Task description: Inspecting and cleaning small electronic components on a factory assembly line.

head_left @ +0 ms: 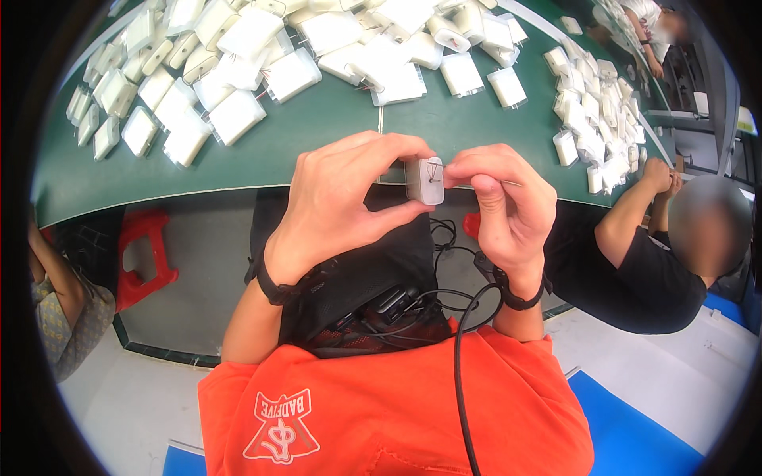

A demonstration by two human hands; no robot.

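Note:
My left hand [337, 190] grips a small white block [429, 184] with rounded corners between thumb and forefinger, just beyond the table's front edge. The block's end faces right, and thin dark wires show on it. Close against that end, my right hand [508, 194] has thumb and fingers pinched together. A thin dark line runs from the fingertips to the block's end. Whether it is a wire or a slim tool, I cannot make out.
A large heap of similar white blocks [238, 115] lies across the green table [262, 163]. Another pile [595, 111] is at the right, near a person in black [651, 278]. A red stool [143, 254] stands at left beside another person's arm. A black cable [458, 381] crosses my lap.

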